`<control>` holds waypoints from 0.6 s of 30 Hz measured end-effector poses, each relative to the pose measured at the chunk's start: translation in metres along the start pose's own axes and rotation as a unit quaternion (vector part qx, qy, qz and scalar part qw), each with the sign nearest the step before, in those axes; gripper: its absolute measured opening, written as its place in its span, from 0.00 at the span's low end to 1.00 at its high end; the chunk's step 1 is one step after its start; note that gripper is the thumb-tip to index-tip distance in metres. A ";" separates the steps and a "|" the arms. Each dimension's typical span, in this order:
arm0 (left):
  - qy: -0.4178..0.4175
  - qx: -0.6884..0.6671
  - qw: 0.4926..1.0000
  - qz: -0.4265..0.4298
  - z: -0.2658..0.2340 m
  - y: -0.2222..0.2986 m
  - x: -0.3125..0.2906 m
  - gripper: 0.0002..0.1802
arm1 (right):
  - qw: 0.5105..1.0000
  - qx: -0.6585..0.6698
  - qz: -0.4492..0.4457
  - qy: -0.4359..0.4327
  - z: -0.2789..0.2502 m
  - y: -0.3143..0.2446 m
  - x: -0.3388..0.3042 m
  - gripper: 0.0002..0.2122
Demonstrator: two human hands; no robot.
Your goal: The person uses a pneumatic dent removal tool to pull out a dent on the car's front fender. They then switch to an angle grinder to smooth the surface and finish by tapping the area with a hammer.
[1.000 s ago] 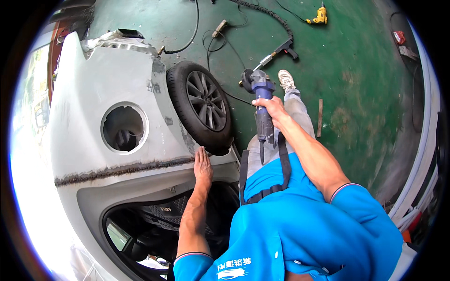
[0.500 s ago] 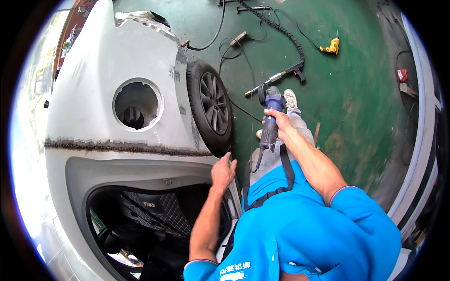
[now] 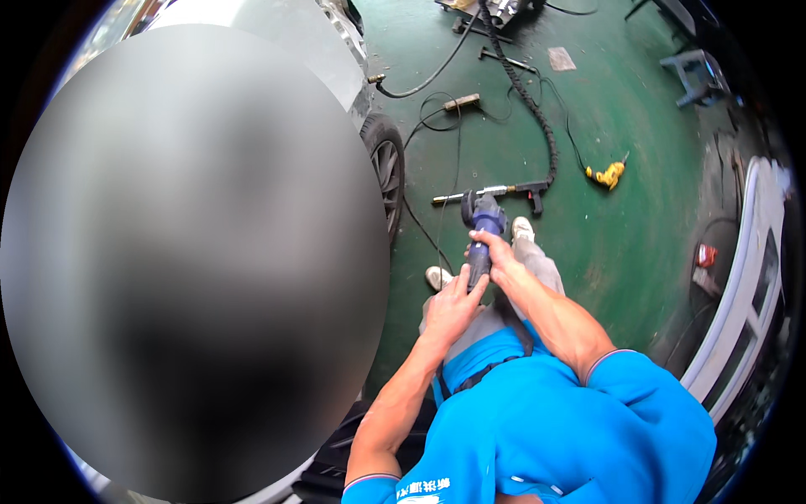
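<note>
Green-painted workshop floor [image 3: 621, 244] fills the middle and right of the view, scuffed and strewn with cables and tools. At the far left a large blurred oval hides most of a white car body [image 3: 294, 34], of which only a strip shows along the top. Just right of that blur a car wheel [image 3: 388, 172] with a dark tyre and spoked rim stands against the car's side. Black cables [image 3: 437, 118] loop across the floor beyond the wheel, and a long ribbed hose [image 3: 537, 118] runs down from the top edge to a pistol-shaped tool [image 3: 504, 191] lying on the floor.

Below that, the person's left hand [image 3: 452, 307] reaches up with its fingers spread, the fingertips touching the lower end of a blue handheld power tool [image 3: 480, 235]; this grip is loose and open, a touch and not a clasp. The power tool stands roughly upright over the person's knees, its dark head uppermost, close to the pistol-shaped tool on the floor behind it. The right hand [image 3: 502, 256] is wrapped around the tool's body from the right side, its grip closed firmly on it. Two light shoes [image 3: 522, 228] show on the floor beside the tool, above grey trousers and a bright blue shirt [image 3: 571, 428].

Further right a small yellow tool [image 3: 606, 175] lies on the floor at a cable's end, well apart from the hands. A small stool [image 3: 693, 71] stands near the top right, and a white curved panel [image 3: 739, 302] runs along the right edge.
</note>
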State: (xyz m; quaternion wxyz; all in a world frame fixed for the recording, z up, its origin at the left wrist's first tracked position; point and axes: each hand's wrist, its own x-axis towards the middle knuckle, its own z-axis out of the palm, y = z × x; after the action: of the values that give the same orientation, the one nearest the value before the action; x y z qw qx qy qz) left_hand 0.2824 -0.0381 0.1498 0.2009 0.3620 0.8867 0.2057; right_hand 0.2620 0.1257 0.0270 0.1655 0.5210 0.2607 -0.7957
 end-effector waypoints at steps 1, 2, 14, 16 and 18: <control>0.008 0.001 1.000 0.002 0.010 -0.001 0.011 0.39 | 1.000 -0.004 0.005 0.005 -0.004 -0.010 0.006 0.20; 0.005 0.002 1.000 -0.008 0.018 -0.001 0.019 0.39 | 1.000 -0.013 0.021 0.016 -0.011 -0.012 0.024 0.20; 0.003 -0.089 0.992 -0.084 0.093 -0.050 0.117 0.31 | 0.994 -0.074 0.046 0.067 -0.035 -0.059 0.143 0.16; -0.018 -0.113 0.988 -0.107 0.131 -0.090 0.132 0.37 | 0.995 -0.073 0.032 0.066 -0.032 -0.053 0.197 0.16; -0.023 -0.157 0.976 -0.150 0.168 -0.136 0.153 0.42 | 0.988 -0.119 -0.040 0.093 -0.026 -0.039 0.255 0.15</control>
State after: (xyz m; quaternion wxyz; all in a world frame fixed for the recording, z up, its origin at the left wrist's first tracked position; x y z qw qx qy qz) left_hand 0.1907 0.0205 -0.0919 0.3038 0.1938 0.8828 0.3012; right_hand 0.1582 0.1748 -0.2051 0.1697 0.5586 0.3888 -0.7128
